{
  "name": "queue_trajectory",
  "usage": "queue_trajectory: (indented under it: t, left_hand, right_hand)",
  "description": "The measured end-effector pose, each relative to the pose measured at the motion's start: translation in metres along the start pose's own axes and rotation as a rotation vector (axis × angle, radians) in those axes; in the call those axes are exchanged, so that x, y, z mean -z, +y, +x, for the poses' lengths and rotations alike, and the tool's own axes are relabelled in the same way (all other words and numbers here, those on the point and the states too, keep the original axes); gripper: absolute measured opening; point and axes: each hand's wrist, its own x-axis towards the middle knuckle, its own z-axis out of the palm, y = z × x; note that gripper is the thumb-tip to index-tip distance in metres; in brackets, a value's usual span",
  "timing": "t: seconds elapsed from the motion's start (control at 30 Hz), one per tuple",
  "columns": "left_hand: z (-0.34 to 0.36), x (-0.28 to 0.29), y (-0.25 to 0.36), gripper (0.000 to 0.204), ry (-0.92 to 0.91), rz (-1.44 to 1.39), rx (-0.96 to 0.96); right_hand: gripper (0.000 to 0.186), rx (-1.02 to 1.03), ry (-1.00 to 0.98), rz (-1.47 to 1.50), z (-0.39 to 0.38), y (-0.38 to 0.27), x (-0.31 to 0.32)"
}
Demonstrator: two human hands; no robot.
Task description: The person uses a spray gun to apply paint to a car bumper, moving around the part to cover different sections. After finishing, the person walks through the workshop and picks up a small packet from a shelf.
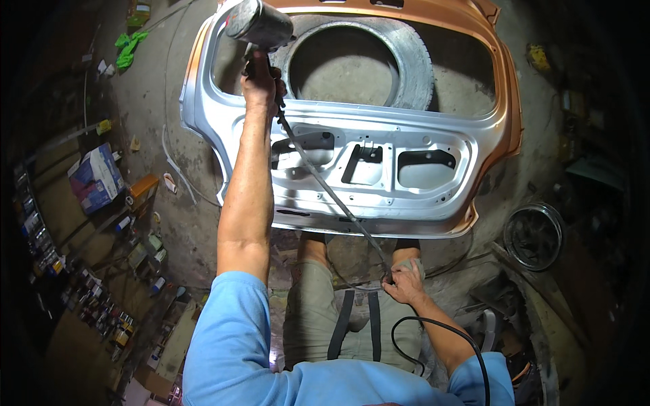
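Observation:
My left hand [260, 84] is wrapped round the handle of a spray gun [261, 27] with a grey, stained cup, raised over the upper left of a car tailgate [379, 125]. The tailgate's left and lower parts are silver; its top and right edges are copper-orange. From the gun's handle an air hose [321, 183] runs down to the right, across the tailgate. My right hand [406, 283] is closed on this hose near my right knee. The fingertips of my left hand and the trigger are partly hidden.
A tyre [414, 64] lies under the tailgate's window opening. On the left are a blue-white box [97, 177], an orange container [143, 189], a green rag [128, 49] and several small cans and bottles [108, 311]. A round metal rim [535, 235] is at the right. A black cable [467, 335] loops over my right forearm.

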Motion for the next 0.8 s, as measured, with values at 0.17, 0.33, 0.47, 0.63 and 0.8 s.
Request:
queue_trajectory:
  t: [0.17,0.33,0.47,0.63,0.8]
  left_hand:
    - [0.005,0.005,0.014,0.057,0.012,0.07,-0.002]
    - [0.014,0.035,0.02,0.055,0.156,0.03,-0.14]
    - [0.012,0.052,0.024,0.052,0.307,0.027,-0.248]
    - [0.005,0.039,0.024,0.051,0.255,-0.036,-0.188]
    - [-0.005,0.0,0.021,0.057,0.071,-0.029,-0.151]
  right_hand:
    - [0.044,-0.05,-0.124,-0.06,0.015,-0.008,0.006]
    - [0.045,-0.114,-0.076,-0.092,0.027,-0.017,0.005]
    - [0.045,-0.112,-0.031,-0.057,0.03,-0.018,0.004]
    - [0.047,-0.142,-0.04,-0.052,0.025,-0.013,0.011]
    - [0.051,-0.188,-0.076,-0.065,0.022,-0.008,0.014]
